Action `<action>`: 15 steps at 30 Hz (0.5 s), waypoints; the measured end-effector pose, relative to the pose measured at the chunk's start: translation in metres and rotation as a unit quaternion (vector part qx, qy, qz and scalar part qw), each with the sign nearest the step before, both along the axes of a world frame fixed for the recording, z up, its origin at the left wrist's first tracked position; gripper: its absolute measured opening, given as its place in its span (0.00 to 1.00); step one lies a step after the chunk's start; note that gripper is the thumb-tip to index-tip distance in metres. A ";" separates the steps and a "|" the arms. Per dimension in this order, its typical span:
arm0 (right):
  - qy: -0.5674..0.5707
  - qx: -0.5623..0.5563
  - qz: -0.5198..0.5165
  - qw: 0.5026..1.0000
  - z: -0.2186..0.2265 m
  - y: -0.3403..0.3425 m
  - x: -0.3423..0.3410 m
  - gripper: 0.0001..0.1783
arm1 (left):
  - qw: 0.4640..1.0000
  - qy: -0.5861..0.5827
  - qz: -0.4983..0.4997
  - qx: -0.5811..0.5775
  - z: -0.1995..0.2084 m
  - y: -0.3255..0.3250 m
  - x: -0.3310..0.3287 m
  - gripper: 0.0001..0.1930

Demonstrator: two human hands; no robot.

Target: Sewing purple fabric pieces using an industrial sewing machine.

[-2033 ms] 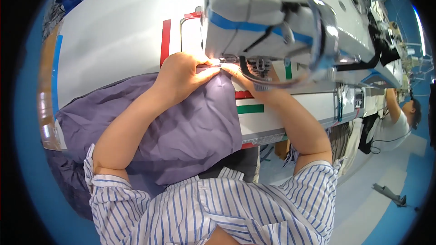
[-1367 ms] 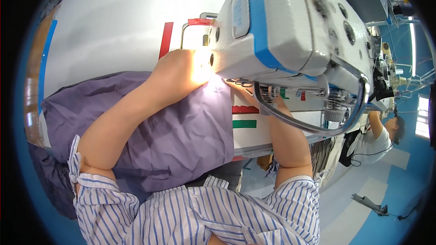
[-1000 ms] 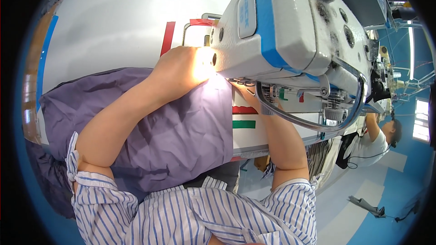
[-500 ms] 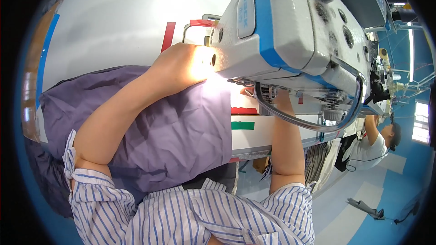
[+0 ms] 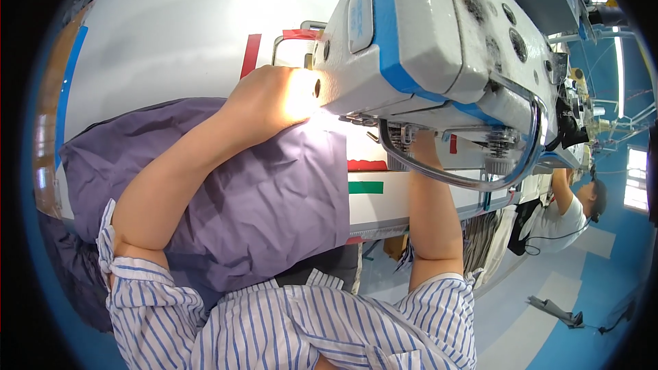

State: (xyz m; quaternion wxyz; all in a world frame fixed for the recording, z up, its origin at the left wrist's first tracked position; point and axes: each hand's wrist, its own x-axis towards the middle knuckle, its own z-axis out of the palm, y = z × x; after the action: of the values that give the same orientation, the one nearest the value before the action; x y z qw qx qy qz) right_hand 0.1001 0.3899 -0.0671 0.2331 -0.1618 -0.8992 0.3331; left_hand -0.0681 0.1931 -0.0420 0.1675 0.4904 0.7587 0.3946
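Note:
A white and blue sewing machine stands over the worktable, its lamp glaring beside the needle area. My left hand lies on the upper edge of a purple-grey cloth, close against the machine head. Glare and the machine hide its fingertips, so whether it pinches the cloth does not show. The cloth spreads creased under my left forearm and hangs over the near table edge. My right hand reaches behind the wire guard and under the machine head. Only its wrist end shows; the fingers are hidden.
Red tape and green tape mark the white table. Blue tape runs along its left end. Folded cloths hang below the table at right. Farther right, another person sits with an arm raised.
My view has shifted slightly, so the machine head appears a little farther left. Both hands and the purple-grey cloth keep nearly the same places.

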 end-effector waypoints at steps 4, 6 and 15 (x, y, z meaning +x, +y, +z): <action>0.006 0.002 -0.006 1.000 0.009 -0.009 0.013 0.06 | 1.000 0.009 0.017 -0.009 -0.001 -0.001 -0.004 0.08; 0.012 0.007 -0.013 1.000 0.016 -0.022 0.017 0.06 | 0.998 0.002 -0.007 -0.057 0.002 0.001 -0.010 0.08; -0.151 -0.228 0.212 0.938 -0.031 -0.146 0.177 0.15 | 0.984 0.151 0.049 -0.085 0.010 -0.142 0.035 0.32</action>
State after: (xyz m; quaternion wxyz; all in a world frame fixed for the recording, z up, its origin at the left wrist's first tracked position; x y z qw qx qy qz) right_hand 0.2774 0.2436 -0.0978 -0.0244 -0.0649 -0.8373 0.5423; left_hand -0.0331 0.0510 -0.0318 0.0726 0.4904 0.8294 0.2576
